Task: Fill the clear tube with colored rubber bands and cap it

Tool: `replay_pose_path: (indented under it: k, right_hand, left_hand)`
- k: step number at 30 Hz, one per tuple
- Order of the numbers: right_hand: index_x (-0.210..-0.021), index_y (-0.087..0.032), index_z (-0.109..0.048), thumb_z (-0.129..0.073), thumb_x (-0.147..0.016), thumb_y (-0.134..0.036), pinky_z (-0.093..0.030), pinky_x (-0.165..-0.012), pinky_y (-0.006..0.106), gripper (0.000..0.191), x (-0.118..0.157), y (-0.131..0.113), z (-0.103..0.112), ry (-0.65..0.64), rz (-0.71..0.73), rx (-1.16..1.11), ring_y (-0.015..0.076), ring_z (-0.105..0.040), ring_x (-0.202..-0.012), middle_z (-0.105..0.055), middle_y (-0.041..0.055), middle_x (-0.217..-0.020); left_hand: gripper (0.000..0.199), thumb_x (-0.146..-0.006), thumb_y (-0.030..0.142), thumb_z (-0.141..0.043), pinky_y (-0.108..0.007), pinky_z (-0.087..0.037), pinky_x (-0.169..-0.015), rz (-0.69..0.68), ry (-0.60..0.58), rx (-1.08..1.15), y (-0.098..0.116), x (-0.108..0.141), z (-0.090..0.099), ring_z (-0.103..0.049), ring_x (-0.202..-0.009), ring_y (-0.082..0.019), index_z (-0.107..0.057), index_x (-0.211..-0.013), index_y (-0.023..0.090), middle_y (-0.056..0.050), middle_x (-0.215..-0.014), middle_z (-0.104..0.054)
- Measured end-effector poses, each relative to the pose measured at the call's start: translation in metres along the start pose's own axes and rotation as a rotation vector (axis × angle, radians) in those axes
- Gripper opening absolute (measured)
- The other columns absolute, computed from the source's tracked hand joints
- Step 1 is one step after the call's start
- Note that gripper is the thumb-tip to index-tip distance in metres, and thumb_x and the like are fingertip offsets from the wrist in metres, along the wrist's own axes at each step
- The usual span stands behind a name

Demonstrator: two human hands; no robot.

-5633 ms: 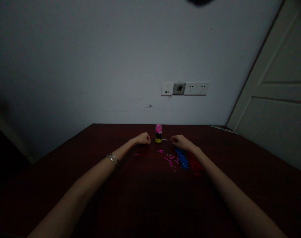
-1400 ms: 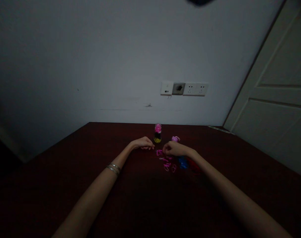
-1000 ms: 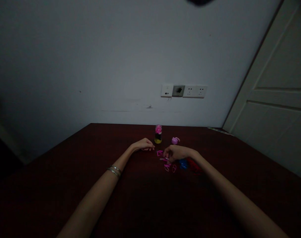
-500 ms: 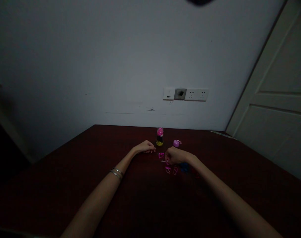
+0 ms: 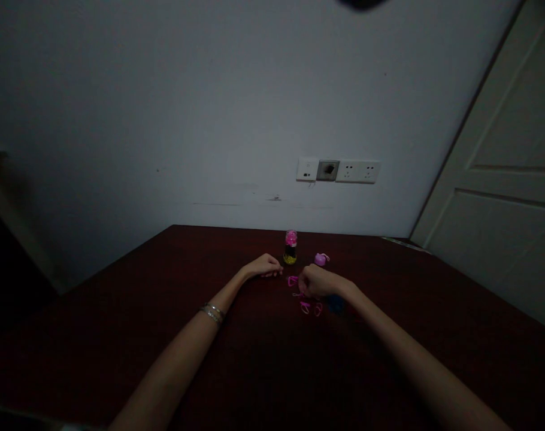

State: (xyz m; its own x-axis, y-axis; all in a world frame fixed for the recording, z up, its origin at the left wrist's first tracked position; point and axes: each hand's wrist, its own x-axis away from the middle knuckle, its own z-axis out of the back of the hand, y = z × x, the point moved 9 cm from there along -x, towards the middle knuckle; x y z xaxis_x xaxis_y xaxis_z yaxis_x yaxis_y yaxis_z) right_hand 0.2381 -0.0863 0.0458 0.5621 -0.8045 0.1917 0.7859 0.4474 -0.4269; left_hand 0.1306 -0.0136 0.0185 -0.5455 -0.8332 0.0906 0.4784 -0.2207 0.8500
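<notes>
Jar (image 5: 290, 250): clear, upright, showing pink, black and yellow; stood on the dark red wooden bench (image 5: 236, 371).
Right hand (image 5: 312, 281): had just folded its fingers from sight over thin pink loops (image 5: 305, 307) in front of the jar; handling likely centred there, grip could not be told.
Left hand (image 5: 264, 266): curled narrow, front-left of the jar; contents unclear.

Plain room: door (image 5: 515, 179), wall sockets (image 5: 357, 172)

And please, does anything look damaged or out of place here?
Yes: dark scuff marks mar the pale wall, lower left of the sockets. Pink loops lie loose beside the right hand, too small to judge for damage.
</notes>
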Motion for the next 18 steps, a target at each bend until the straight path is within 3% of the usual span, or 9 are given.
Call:
replay_pose_path:
  k: [10, 18]
  right_hand:
    - [-0.070, -0.012, -0.064, -0.048, -0.060, -0.007, -0.041, -0.052, 0.020, 0.020, 0.003, -0.009, 0.023, 0.117, 0.131, -0.169, 0.0117, -0.057, -0.058, -0.063, 0.0032, -0.061]
    - [-0.073, -0.013, -0.063, -0.055, -0.064, -0.017, -0.040, -0.052, 0.021, 0.013, 0.009, 0.011, 0.049, 0.331, 0.174, -0.450, 0.0109, -0.055, -0.057, -0.063, 0.0020, -0.062]
  left_hand:
    - [0.028, -0.072, 0.037, -0.055, -0.017, -0.023, -0.035, 0.012, 0.027, -0.004, -0.005, -0.003, 0.001, -0.036, -0.037, -0.004, -0.064, -0.073, 0.010, 0.003, -0.050, -0.050]
    - [0.030, -0.072, 0.039, -0.053, -0.017, -0.022, -0.035, -0.055, 0.033, -0.002, -0.004, -0.005, 0.001, -0.035, -0.036, -0.004, -0.063, -0.072, 0.010, 0.003, -0.049, -0.048]
